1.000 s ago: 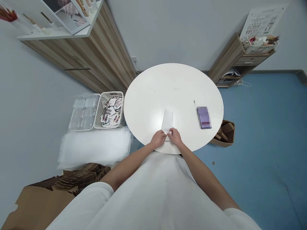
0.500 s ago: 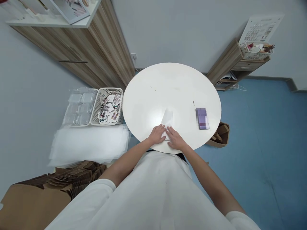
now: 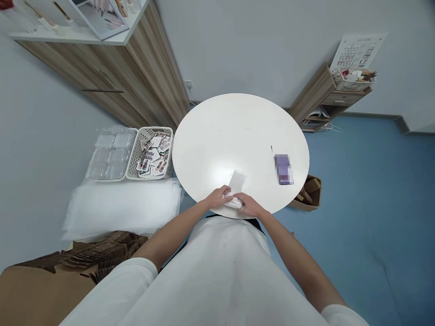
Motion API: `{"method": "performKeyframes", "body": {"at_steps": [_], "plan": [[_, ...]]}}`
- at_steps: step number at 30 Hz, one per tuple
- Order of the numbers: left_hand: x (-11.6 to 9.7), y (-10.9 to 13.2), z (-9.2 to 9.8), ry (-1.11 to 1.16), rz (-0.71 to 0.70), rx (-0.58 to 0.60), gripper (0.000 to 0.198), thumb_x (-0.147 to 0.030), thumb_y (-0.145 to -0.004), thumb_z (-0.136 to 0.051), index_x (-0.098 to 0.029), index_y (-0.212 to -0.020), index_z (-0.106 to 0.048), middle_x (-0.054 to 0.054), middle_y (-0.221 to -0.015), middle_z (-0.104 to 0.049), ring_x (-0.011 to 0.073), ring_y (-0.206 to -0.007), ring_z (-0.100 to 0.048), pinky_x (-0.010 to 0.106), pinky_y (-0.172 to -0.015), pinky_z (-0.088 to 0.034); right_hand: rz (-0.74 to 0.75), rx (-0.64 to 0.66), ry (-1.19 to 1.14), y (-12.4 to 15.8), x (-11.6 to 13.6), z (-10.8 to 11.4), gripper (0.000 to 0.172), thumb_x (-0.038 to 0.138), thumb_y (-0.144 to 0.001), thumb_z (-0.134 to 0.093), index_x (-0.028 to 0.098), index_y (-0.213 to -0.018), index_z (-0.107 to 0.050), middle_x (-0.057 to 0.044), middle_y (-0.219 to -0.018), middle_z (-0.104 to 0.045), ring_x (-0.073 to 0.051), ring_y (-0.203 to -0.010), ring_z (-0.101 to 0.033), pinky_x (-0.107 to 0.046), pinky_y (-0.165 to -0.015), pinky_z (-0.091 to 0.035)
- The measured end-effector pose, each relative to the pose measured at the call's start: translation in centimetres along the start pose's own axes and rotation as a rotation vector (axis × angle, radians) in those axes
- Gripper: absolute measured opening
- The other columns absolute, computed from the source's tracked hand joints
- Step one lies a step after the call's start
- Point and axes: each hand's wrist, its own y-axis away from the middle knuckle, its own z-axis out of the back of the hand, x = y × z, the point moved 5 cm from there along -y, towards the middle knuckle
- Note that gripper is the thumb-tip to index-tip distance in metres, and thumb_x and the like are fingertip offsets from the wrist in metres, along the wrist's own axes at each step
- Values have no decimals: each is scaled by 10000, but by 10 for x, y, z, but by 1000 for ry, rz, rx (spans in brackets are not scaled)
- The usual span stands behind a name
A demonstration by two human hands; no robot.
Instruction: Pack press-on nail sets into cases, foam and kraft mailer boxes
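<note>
A folded, slightly see-through white wrapping sheet [image 3: 237, 181] lies near the front edge of the round white table [image 3: 238, 122]. Its far end is flat and narrow; the near part is a thicker bundle between my hands. My left hand [image 3: 218, 198] grips the bundle's left side, fingers bent round it and thumb on top. On the right side my right hand [image 3: 248, 205] is closed on the same bundle, its fingertips close to the left thumb. Whatever may be inside the folds is hidden.
A blurred-out purple phone-like object [image 3: 284, 170] lies on the table's right. To the left are a white basket of printed cards [image 3: 154, 156], clear plastic packs [image 3: 113, 151] and stacked white sheets [image 3: 124, 203]. A cardboard box [image 3: 311, 194] stands on the floor at right.
Both hands lay flat on the wrapping sheet before; now their fingers are curled round its sides. The sheet's far end has tilted to the right and come nearer. The view has shifted slightly.
</note>
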Motion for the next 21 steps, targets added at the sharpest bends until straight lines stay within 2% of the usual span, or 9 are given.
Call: {"method": "performKeyframes", "body": {"at_steps": [4, 7, 12, 15, 21], "plan": [[12, 1, -2, 145, 68, -51, 420, -437, -684, -602, -199, -1016, -504, 66, -1079, -569, 199, -949, -559, 316, -789, -447, -194, -38, -253, -3, -10, 5, 338, 223, -707, -456, 205, -1032, -547, -40, -988, -584, -171, -829, -531, -286, -694, -440], [19, -9, -2, 193, 108, -101, 364, -367, -668, -627, -180, -962, -523, 66, -1004, -601, 188, -875, -582, 319, -755, -462, -329, -105, -395, -16, -20, 11, 262, 297, -749, -424, 174, -928, -570, -52, -889, -605, -157, -706, -538, -267, -603, -447], [27, -22, -3, 175, 216, -202, 268, -357, -741, -551, -200, -955, -516, 39, -927, -617, 158, -797, -592, 313, -734, -469, -403, -282, -392, -31, -32, 14, 335, 410, -810, -344, 186, -999, -506, -59, -882, -612, -166, -657, -554, -278, -537, -448], [29, -24, -3, 95, 302, -270, 301, -371, -750, -539, -205, -994, -480, 30, -878, -614, 164, -787, -591, 312, -723, -463, -452, -407, -339, -32, -38, 12, 369, 466, -812, -342, 196, -1038, -451, -52, -856, -616, -174, -648, -563, -291, -555, -442], [24, -25, -2, 12, 411, -344, 421, -454, -743, -532, -192, -1047, -406, 57, -882, -614, 199, -849, -588, 316, -731, -437, -526, -522, -261, -34, -40, 11, 431, 501, -808, -332, 189, -1103, -366, -41, -736, -597, -208, -648, -575, -331, -625, -432]]}}
